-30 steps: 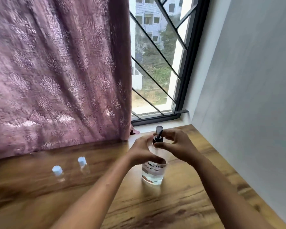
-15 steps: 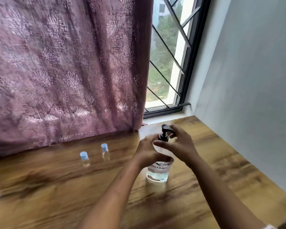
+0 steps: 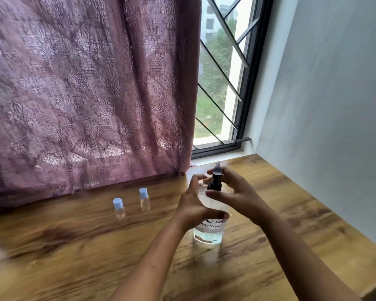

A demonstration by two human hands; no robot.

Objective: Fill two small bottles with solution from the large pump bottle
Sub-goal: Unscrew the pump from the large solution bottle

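Pump bottle (image 3: 208, 232) upright on table (image 3: 74, 246), near window (image 3: 221, 83). Left hand (image 3: 193, 205) wrapped round its clear body; right hand (image 3: 232, 193) closed on black pump (image 3: 215, 181), fingertips at collar. Two capped small bottles (image 3: 118, 207) (image 3: 144, 198) upright left of pump bottle, apart from it, before curtain (image 3: 85, 94).

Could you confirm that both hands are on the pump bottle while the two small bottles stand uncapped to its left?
Not quite: the head view shows the two small bottles capped in light blue. Both the left hand and right hand are on the pump bottle.
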